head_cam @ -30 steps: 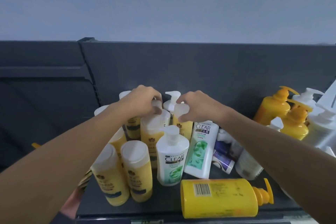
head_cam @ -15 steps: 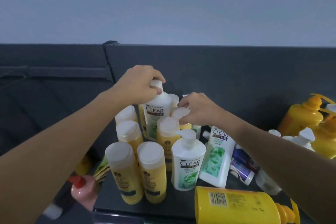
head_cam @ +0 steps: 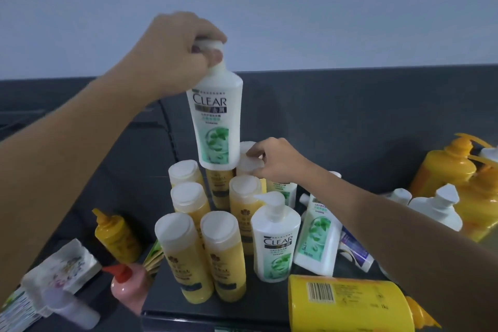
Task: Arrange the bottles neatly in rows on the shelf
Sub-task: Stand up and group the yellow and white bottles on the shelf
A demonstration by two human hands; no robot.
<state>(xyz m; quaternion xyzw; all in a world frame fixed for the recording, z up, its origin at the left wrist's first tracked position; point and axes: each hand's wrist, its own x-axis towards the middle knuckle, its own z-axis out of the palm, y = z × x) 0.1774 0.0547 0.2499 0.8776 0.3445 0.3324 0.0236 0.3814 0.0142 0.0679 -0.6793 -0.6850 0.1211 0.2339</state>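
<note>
Since 0.5 s ago: white CLEAR bottle (head_cam: 217,121) has been lifted out of the cluster and now hangs above the yellow bottles (head_cam: 223,250), slightly tilted. Left hand (head_cam: 175,54) has its fingers curled tight round the pump top. Right hand (head_cam: 275,159) stays put, fingertips pinching the cap of the rear yellow bottle (head_cam: 249,164), which stands on the dark shelf (head_cam: 269,302).

1. The lifted bottle (head_cam: 215,121) in my left hand (head_cam: 175,54) is white, with dark "CLEAR" lettering and a green leaf print.
2. The pump bottle (head_cam: 277,245) in front wears the same white and green leaf print.
3. The bottle cap (head_cam: 249,164) my right hand (head_cam: 280,162) pinches is frosted white.
4. The capped bottles (head_cam: 183,259) are yellow with a dark band low down.
5. The lying bottle (head_cam: 347,304) is yellow, with a black barcode.
6. The shelf (head_cam: 265,302) is dark grey.
</note>
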